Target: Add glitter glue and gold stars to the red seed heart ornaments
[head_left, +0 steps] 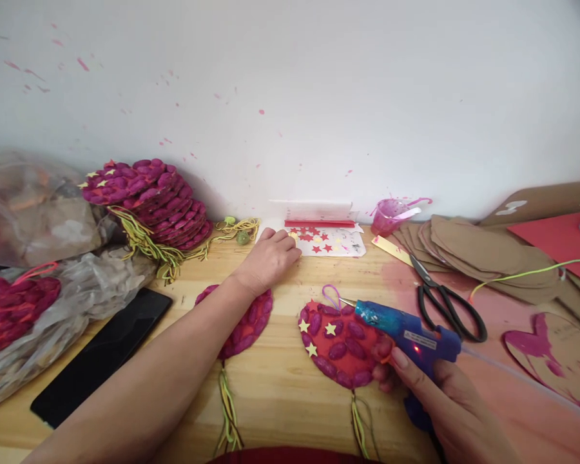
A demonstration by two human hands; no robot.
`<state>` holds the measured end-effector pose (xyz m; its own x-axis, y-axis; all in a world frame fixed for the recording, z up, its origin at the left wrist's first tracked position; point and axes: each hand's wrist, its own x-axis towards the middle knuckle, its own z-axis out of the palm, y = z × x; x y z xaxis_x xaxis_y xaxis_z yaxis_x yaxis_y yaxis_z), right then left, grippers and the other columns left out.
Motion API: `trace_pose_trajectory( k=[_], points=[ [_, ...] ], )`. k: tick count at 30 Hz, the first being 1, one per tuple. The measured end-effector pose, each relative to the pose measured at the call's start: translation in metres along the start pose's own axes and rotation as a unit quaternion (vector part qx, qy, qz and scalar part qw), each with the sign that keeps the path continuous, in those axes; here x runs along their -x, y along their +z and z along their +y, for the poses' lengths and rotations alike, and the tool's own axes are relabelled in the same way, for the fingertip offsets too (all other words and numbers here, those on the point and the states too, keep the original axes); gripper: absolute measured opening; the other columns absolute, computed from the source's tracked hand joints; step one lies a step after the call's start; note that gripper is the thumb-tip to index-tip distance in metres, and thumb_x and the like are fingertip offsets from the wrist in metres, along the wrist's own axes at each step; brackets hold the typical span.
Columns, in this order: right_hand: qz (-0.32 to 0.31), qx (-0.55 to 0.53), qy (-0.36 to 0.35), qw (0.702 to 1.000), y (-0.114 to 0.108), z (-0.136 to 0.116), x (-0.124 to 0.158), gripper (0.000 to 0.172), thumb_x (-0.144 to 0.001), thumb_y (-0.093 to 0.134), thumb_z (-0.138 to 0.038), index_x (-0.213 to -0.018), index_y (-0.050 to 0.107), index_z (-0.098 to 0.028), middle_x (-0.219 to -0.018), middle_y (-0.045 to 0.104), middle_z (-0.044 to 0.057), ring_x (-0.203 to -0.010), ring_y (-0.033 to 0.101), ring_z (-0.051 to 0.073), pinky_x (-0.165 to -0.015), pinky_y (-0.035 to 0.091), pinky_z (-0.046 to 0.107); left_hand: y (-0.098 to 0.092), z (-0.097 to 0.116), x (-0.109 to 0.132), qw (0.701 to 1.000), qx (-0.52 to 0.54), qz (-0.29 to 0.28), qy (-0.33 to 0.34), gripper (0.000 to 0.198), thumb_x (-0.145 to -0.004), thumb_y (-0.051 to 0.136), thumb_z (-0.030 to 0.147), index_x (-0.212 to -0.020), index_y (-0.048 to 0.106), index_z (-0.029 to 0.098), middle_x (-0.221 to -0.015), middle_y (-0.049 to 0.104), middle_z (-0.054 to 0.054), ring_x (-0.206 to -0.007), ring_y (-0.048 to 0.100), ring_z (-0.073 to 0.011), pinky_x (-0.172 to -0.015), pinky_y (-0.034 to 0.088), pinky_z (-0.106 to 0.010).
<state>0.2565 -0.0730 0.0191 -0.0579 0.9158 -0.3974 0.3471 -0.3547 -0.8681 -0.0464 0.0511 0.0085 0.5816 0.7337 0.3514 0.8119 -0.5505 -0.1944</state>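
Note:
My right hand [435, 393] grips a blue hot glue gun [432, 338] with a lit red light. The metal nozzle points left, over the top edge of a round magenta-and-red craft piece [336, 357] with yellow stars, a purple loop and a tassel. My left hand [273, 256] reaches across to the left end of a white sheet [336, 248] strewn with small red and yellow paper stars [307, 237]. Its fingers are curled down, and what they pinch, if anything, is hidden. Beneath my left forearm lies a second round piece [251, 325], partly covered.
At the back left leans a stack of magenta discs [159, 206] beside plastic bags [33, 212]. A black phone [101, 354] lies left. To the right are black scissors [447, 299], a stained cup [389, 216], cardboard cutouts [478, 245] and red paper [560, 235].

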Motion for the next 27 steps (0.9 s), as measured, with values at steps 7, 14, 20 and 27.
trace_pose_trajectory(
  k=[7,14,20,27],
  points=[
    [0.001,-0.006,0.006,1.000,0.001,0.002,0.003,0.052,-0.079,0.061,-0.073,-0.072,0.071,-0.022,-0.078,0.074,0.006,-0.074,0.066,0.024,-0.066,0.053,0.032,0.007,-0.001,0.002,0.999,0.018,0.018,-0.043,0.022,-0.099,0.055,0.022,-0.087,0.074,0.018,-0.086,0.072,-0.007,-0.088,0.059,-0.0238,-0.081,0.035,-0.040],
    [-0.010,-0.031,0.008,0.999,0.001,0.005,0.001,0.051,-0.082,0.061,-0.071,-0.072,0.070,-0.021,-0.082,0.075,0.007,-0.079,0.067,0.024,-0.075,0.054,0.034,0.011,-0.006,0.001,0.960,0.180,0.071,-0.201,0.016,-0.090,0.060,0.019,-0.088,0.075,0.021,-0.092,0.076,-0.006,-0.092,0.066,-0.0236,-0.087,0.042,-0.039],
    [-0.027,-0.116,-0.017,0.993,0.003,0.002,-0.003,0.043,-0.085,0.064,-0.064,-0.077,0.071,-0.022,-0.078,0.074,0.008,-0.070,0.068,0.024,-0.069,0.056,0.038,-0.012,-0.004,-0.007,0.816,0.445,0.104,-0.354,0.022,-0.084,0.066,0.037,-0.086,0.075,0.018,-0.083,0.075,-0.003,-0.076,0.064,-0.0178,-0.073,0.045,-0.029],
    [-0.044,-0.257,0.001,0.965,0.004,-0.026,-0.007,0.037,-0.082,0.073,-0.055,-0.092,0.063,-0.021,-0.072,0.070,0.003,-0.059,0.065,0.018,-0.048,0.046,0.027,-0.068,0.037,-0.003,0.666,0.658,0.040,-0.349,0.028,-0.072,0.081,0.046,-0.073,0.074,0.019,-0.070,0.069,-0.001,-0.066,0.056,-0.0132,-0.069,0.045,-0.027]
  ],
)
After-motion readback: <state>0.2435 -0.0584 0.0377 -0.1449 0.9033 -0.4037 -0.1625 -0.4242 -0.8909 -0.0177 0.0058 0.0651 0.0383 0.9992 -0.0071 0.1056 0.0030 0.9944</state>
